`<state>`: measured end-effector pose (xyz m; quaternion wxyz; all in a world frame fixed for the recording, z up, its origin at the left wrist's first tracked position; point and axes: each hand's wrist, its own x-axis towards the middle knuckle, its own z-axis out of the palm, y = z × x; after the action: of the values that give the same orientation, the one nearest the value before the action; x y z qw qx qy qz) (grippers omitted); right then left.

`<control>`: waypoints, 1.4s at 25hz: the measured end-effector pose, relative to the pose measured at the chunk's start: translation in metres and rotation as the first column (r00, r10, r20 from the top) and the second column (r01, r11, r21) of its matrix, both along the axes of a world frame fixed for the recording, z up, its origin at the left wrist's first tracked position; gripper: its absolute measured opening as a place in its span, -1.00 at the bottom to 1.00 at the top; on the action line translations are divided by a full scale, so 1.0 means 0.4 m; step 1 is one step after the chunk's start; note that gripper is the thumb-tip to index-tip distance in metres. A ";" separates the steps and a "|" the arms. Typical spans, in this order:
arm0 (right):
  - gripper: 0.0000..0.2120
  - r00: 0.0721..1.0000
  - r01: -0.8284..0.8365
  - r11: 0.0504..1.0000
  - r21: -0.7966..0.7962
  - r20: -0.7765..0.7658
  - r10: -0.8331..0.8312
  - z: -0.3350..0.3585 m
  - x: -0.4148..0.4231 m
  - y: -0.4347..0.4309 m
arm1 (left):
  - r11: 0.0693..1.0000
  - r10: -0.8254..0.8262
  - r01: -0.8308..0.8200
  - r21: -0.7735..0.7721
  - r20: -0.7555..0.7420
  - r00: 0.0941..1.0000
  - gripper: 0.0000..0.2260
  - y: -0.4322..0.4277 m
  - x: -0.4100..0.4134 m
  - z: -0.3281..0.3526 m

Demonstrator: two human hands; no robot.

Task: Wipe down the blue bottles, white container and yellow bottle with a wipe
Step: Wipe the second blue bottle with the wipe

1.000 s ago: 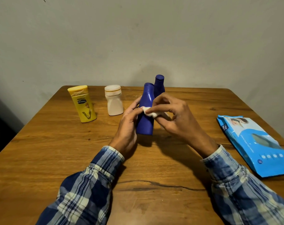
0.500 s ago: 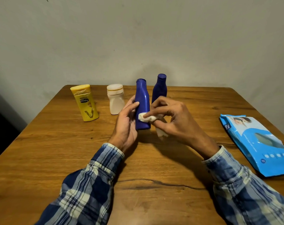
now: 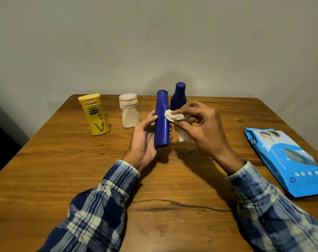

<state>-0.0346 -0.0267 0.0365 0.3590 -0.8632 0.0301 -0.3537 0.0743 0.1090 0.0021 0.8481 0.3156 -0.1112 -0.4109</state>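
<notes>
Blue bottle [image 3: 161, 124] is standing nearly upright, cap up, in your left grip [image 3: 143, 140]: the thumb is pressing its left side and the fingers are curling round behind, tips showing at its right edge. Whether its base is touching the counter [image 3: 45, 170] cannot be told. Your right grip [image 3: 205, 128] is pinching a white wipe [image 3: 172, 115] between thumb and fingers, holding the bunched end against the upper right side of this bottle; a loose tail is hanging below the hand. Second blue bottle [image 3: 178, 99] is standing just behind, partly hidden by your right fingers. White container [image 3: 129, 113] and yellow bottle [image 3: 96, 115] are standing to the left, apart from each other. Wipe pack [image 3: 285, 160] is lying flat at the right edge.
</notes>
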 end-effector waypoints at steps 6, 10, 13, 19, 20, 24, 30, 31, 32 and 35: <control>-0.77 0.970 -0.241 0.970 -0.025 -0.046 0.240 -0.015 0.002 0.033 | 0.991 -0.134 0.132 -0.030 -0.083 0.987 -0.44 -0.010 -0.016 0.007; -0.79 0.991 0.015 0.999 0.050 0.129 -0.021 -0.016 0.003 0.017 | 0.993 -0.104 0.103 0.056 0.012 0.995 -0.47 -0.015 -0.020 0.002; -0.79 0.986 0.039 0.999 0.037 0.161 -0.045 -0.016 0.006 0.015 | 0.991 -0.076 0.071 0.110 0.043 0.996 -0.50 -0.016 -0.025 0.003; -0.78 0.986 0.038 0.999 -0.017 0.165 -0.035 -0.005 0.002 0.009 | 0.982 -0.112 0.101 0.157 0.063 0.992 -0.54 -0.013 -0.031 0.006; -0.78 0.973 0.125 0.992 0.012 0.192 -0.125 -0.005 0.002 0.004 | 0.976 -0.114 0.091 0.197 0.109 0.987 -0.55 -0.013 -0.034 0.005; -0.78 0.998 -0.033 0.990 -0.137 0.056 0.041 -0.007 0.004 0.020 | 0.986 -0.074 0.069 0.151 0.026 0.997 -0.58 -0.013 -0.036 0.001; -0.76 0.974 0.169 0.983 -0.069 0.161 -0.156 0.003 0.001 0.007 | 0.977 -0.093 0.066 0.204 0.123 0.988 -0.59 -0.015 -0.035 -0.002; -0.76 0.977 0.164 0.982 -0.098 0.150 -0.148 0.002 0.001 0.010 | 0.979 -0.079 0.057 0.198 0.105 0.991 -0.59 -0.015 -0.037 -0.002; -0.76 0.991 0.096 0.983 -0.154 0.110 -0.079 -0.001 0.002 0.018 | 0.986 -0.065 0.055 0.161 0.058 0.996 -0.61 -0.016 -0.036 -0.003; -0.75 0.986 -0.168 0.940 -0.297 -0.071 0.154 -0.014 0.003 0.053 | 0.995 -0.075 0.080 0.065 -0.073 0.995 -0.64 -0.014 -0.034 -0.005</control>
<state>-0.0336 -0.0057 0.0307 0.2497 -0.9154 -0.0867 -0.3035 0.0607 0.1035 0.0002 0.8237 0.3249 -0.0794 -0.4578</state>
